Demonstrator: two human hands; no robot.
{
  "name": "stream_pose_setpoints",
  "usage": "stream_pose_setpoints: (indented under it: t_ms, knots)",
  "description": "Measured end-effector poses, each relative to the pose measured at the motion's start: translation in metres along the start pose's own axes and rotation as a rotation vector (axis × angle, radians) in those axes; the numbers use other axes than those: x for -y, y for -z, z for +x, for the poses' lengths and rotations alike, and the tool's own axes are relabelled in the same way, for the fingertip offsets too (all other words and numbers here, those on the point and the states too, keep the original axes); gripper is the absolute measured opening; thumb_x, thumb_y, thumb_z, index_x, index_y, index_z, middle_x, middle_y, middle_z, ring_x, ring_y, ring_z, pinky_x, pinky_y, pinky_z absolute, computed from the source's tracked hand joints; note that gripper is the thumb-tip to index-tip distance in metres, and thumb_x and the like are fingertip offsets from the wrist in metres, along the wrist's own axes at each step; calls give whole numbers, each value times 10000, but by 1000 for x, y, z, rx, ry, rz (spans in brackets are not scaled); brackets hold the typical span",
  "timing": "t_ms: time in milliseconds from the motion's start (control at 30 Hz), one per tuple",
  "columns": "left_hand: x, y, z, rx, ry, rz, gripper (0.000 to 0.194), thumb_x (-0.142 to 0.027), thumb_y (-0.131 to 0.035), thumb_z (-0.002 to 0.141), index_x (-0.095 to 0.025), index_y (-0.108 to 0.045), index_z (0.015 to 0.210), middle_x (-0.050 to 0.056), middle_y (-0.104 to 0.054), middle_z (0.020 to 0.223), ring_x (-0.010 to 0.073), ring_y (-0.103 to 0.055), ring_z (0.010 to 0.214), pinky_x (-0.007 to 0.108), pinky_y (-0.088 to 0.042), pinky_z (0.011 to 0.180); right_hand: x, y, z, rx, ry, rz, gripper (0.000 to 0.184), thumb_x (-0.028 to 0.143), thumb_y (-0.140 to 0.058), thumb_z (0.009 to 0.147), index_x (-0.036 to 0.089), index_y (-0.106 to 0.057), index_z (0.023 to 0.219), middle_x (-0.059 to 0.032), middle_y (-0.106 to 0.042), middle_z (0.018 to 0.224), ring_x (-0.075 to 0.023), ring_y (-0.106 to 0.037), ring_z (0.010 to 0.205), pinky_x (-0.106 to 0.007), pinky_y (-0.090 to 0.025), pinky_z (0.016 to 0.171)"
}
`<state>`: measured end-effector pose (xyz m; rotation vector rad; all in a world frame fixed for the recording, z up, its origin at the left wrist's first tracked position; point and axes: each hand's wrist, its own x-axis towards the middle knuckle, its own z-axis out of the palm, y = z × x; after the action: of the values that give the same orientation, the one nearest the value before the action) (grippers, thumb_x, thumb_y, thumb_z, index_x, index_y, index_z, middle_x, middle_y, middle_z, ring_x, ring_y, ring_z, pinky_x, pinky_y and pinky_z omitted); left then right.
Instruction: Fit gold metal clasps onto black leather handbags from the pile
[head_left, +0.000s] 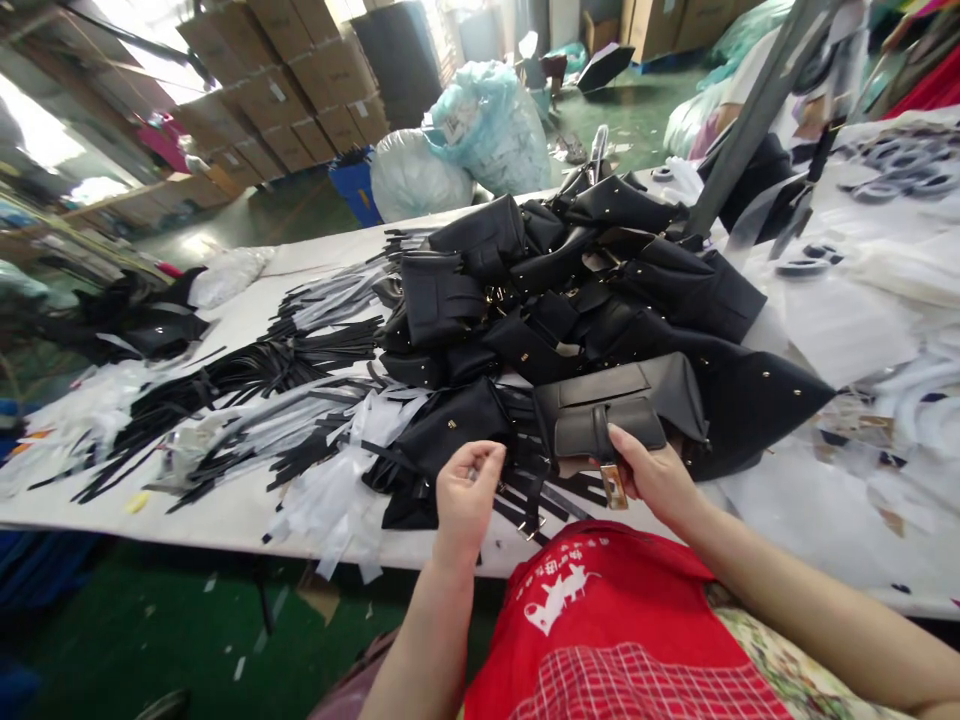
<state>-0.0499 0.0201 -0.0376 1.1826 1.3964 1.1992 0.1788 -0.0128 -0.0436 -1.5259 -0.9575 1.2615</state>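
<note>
My right hand (654, 474) grips the flap of a dark grey leather handbag (675, 390), thumb on top and fingers underneath. A strap with a gold metal clasp (613, 487) hangs from that flap beside my fingers. To the left, my left hand (466, 495) is raised with its fingertips pinched together; anything between them is too small or hidden to make out. Just behind it lies a black bag piece (457, 425) with a small gold fitting. Black straps with a metal buckle (531, 527) lie on the table between my hands.
A heap of black handbags (540, 270) covers the table's middle. Bundles of black strips (277, 365) and white wrapping scraps (330, 490) lie leftward. A grey metal post (757, 120) rises at right, near plastic sheets and rings. Beyond stand stuffed plastic sacks (491, 130) and cartons (277, 90).
</note>
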Motion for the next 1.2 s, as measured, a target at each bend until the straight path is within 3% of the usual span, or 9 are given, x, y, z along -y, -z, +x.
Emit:
stream_pose_setpoints:
  t_ms: [67, 133, 300, 467, 600, 733, 1000, 1200]
  knots:
    - [-23, -16, -12, 231, -199, 251, 112, -280, -699, 801, -176, -731, 773, -11, -573, 618, 77, -492, 563, 195, -412, 558, -3, -1, -2, -43, 56, -67, 564, 646, -494, 856, 192, -528, 523, 6, -446, 388, -113, -418, 354, -246, -336, 354]
    - [-36, -31, -20, 353, -306, 386, 106, -292, -729, 776, -187, -747, 781, -9, -567, 620, 83, -483, 543, 213, -408, 548, -3, -1, -6, -62, 125, -115, 547, 618, -504, 867, 203, -476, 511, 10, -452, 397, -115, -434, 366, -244, -352, 366]
    - [-35, -52, -27, 414, -412, 496, 157, -296, -777, 732, -171, -732, 815, -6, -582, 633, 96, -500, 547, 230, -420, 554, 0, -1, -13, -47, 311, -234, 477, 484, -472, 932, 197, -516, 554, 5, -531, 461, -126, -501, 428, -251, -452, 483]
    - [-35, -52, -28, 417, -449, 543, 48, -209, -757, 748, -182, -718, 750, -1, -621, 657, 106, -548, 596, 223, -440, 586, -5, -1, -16, 50, 493, -331, 334, 393, -463, 943, 179, -684, 812, -56, -715, 787, -192, -656, 714, -290, -528, 705]
    - [-40, -48, -33, 458, -468, 626, 82, -259, -747, 769, -193, -729, 815, 6, -648, 679, 122, -574, 603, 242, -464, 609, -10, -3, -16, 38, 454, -327, 317, 390, -474, 939, 183, -692, 839, -45, -706, 761, -192, -641, 684, -289, -515, 681]
    - [-39, -46, -40, 421, -470, 679, 96, -293, -717, 798, -200, -731, 818, 27, -678, 731, 151, -614, 654, 270, -486, 641, -4, -5, -17, 23, 372, -303, 342, 408, -469, 939, 183, -673, 784, -49, -683, 726, -187, -604, 643, -299, -497, 687]
    - [-33, -51, -43, 426, -386, 564, 67, -230, -691, 817, -207, -717, 759, 5, -648, 671, 135, -581, 644, 256, -467, 647, -2, -6, -19, -26, 304, -247, 379, 473, -516, 899, 202, -601, 648, -23, -595, 586, -175, -535, 564, -298, -452, 620]
    - [-36, -48, -45, 564, -458, 535, 108, -206, -641, 845, -192, -650, 739, 11, -629, 701, 143, -565, 690, 260, -445, 682, -8, -9, -22, 11, 87, -113, 576, 619, -460, 890, 214, -482, 481, -5, -487, 415, -140, -461, 414, -280, -386, 467]
